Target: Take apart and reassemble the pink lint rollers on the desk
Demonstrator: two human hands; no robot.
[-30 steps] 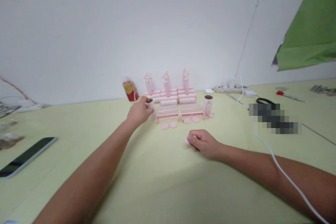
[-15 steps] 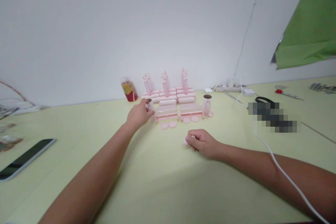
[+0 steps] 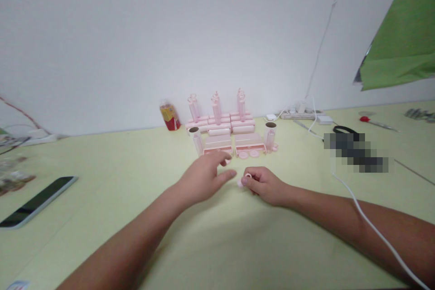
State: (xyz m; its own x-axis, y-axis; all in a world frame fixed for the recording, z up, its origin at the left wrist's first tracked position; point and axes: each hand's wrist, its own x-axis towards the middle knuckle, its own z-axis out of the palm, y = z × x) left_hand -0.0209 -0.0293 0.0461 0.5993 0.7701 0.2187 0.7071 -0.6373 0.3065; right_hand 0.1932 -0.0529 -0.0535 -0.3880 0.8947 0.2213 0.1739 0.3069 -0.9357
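Note:
My right hand is closed around a small pale pink piece, with a ring-like part showing above the thumb. Just left of it, my left hand hangs over the table with thumb and fingers apart, nothing between them. Beyond it stands a white roll with a brown core beside a clear pink part. A similar roll is upright on the right. Two open pink cases lie between the rolls; the right case has round pink discs before it. My left hand partly covers the left case.
Behind are stacked pink cases with upright pink pieces. A red and yellow packet leans by the wall. A phone lies left; a power strip, black strap and white cable are right.
My left hand has let go of the left roll, which stands on the table, and moved right and nearer to my right hand. My right hand stays about where it was.

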